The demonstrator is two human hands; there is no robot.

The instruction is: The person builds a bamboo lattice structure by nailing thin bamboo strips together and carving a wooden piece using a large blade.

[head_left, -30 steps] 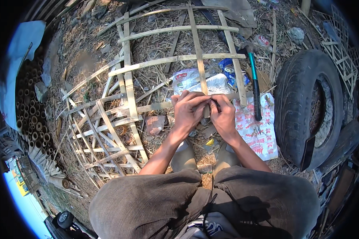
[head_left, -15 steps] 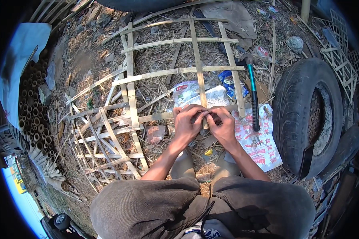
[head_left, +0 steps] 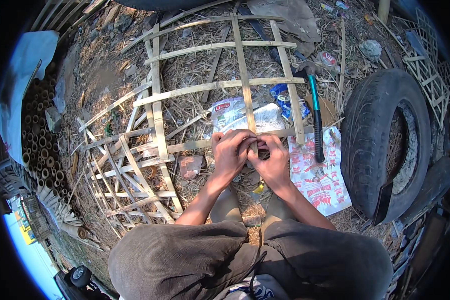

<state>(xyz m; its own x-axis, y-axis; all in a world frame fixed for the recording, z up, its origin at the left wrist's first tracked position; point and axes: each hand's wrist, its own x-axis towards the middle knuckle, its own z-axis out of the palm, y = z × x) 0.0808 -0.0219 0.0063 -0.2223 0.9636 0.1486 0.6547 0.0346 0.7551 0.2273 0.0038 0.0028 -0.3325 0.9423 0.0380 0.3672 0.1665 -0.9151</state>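
Hands meet at the near edge of a bamboo lattice lying flat on straw-covered ground. The left hand is curled shut, fingers wrapped over the lower end of an upright bamboo slat where it crosses a horizontal strip. The right hand is closed too, fingertips pinching at the same crossing and touching the left. Just right of the hands lies a hammer with a green-and-black handle, resting partly on a printed white sack; an old tyre sits beyond.
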